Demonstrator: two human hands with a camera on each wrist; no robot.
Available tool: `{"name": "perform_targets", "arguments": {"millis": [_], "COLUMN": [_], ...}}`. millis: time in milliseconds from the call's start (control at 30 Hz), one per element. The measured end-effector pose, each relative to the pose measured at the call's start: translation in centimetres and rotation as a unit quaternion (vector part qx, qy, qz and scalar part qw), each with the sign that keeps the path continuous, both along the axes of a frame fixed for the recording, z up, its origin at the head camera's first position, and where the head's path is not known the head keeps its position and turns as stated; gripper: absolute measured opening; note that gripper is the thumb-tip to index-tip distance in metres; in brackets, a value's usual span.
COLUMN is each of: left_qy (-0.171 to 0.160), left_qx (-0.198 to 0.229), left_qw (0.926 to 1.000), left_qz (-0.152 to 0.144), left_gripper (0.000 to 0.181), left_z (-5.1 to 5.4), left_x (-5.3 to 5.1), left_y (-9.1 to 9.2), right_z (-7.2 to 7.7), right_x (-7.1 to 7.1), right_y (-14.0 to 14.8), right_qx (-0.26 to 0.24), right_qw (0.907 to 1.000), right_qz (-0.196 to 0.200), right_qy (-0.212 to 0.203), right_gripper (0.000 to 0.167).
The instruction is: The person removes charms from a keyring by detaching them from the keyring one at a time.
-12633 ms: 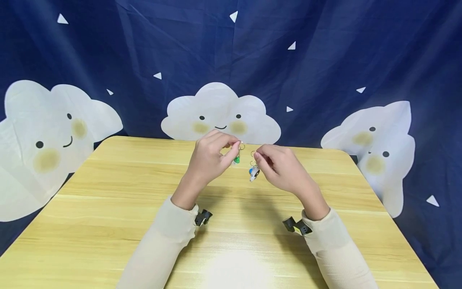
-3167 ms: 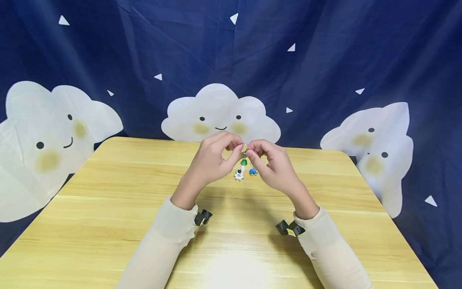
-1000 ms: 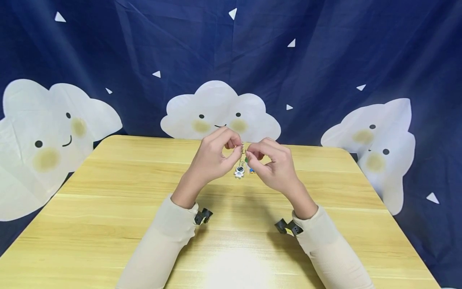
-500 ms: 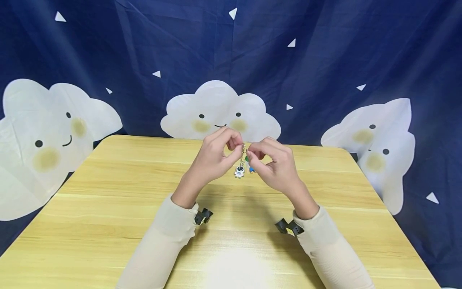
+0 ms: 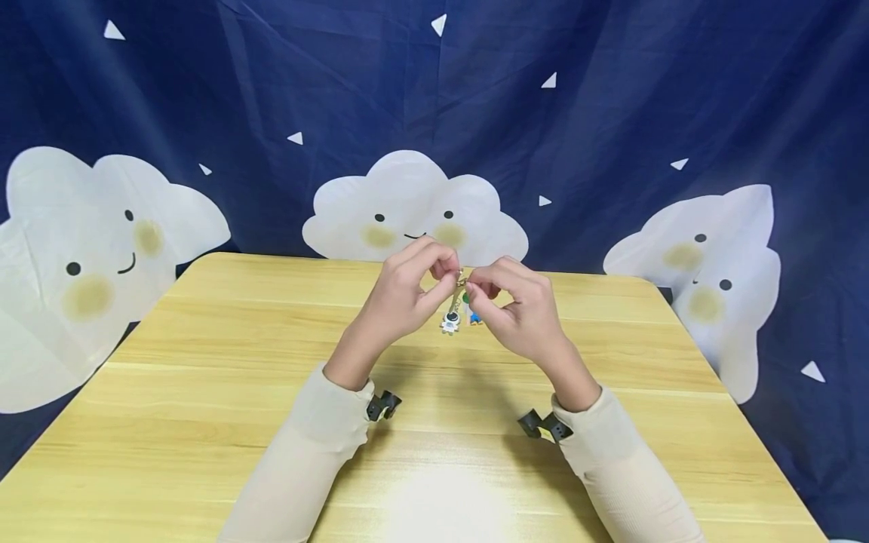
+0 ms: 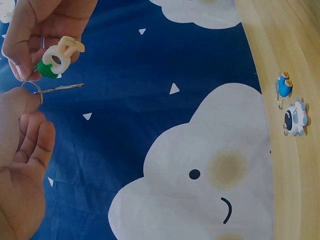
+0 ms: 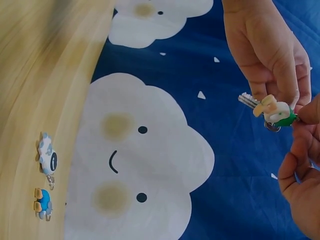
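Observation:
In the head view my left hand [image 5: 403, 290] and right hand [image 5: 519, 309] meet fingertip to fingertip above the table. Between them is a thin metal key ring [image 6: 31, 83], pinched by my left thumb and finger, with a silver key [image 6: 62, 88] hanging from it. My right thumb and finger pinch at the green end of a green, white and peach charm [image 6: 49, 52], close against the ring. Whether the charm is threaded on that ring I cannot tell. A white astronaut charm [image 6: 299, 119] and a blue charm [image 6: 284, 86] with small rings lie on the table below.
The wooden table [image 5: 237, 445] has a glare patch near its front. Behind its far edge hangs a dark blue curtain [image 5: 366, 83] with white clouds. Small black cameras sit on both wrists.
Much earlier my right hand held up the astronaut and blue charms; now they lie on the table. Over the last second the fingertips and key ring shift only slightly.

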State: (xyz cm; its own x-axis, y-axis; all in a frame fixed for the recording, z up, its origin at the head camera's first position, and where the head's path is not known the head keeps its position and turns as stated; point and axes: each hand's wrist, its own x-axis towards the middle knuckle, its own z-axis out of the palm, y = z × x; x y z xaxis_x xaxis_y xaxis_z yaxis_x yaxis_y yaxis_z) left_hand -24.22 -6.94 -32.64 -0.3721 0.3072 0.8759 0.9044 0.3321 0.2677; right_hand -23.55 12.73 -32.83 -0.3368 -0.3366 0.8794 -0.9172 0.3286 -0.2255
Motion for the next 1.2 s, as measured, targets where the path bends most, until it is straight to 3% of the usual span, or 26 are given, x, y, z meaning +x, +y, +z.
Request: {"name": "perform_targets", "arguments": {"millis": [233,467,867,1000,1200], "left_qy": [0.007,0.003,-0.001,0.017,0.041], "left_qx": [0.013,-0.003,-0.04,-0.061,-0.077], "left_qw": [0.9999,1.0,0.999,0.9978,0.9957], "left_qz": [-0.003,-0.004,-0.021,-0.022,-0.032], "left_gripper": [0.01,0.011,0.012,0.01,0.011], "left_z": [-0.1,0.0,0.1,0.2,0.3], "left_x": [-0.2,0.0,-0.1,0.0,0.0], "left_y": [0.1,0.0,-0.2,-0.3,-0.2], "right_z": [0.1,0.2,0.3,0.5,0.7], "right_x": [0.1,0.3,0.2,0.2,0.3], "right_y": [0.0,0.0,0.6,0.8,1.1], "right_qx": [-0.001,-0.008,0.005,-0.002,-0.039], "right_qw": [1.0,0.9998,0.9942,0.9862,0.9632], "right_qz": [0.0,0.002,0.009,0.029,0.078], "right_qy": [-0.007,-0.018,-0.107,-0.163,-0.254], "right_gripper": [0.01,0.009,0.011,0.013,0.016]}}
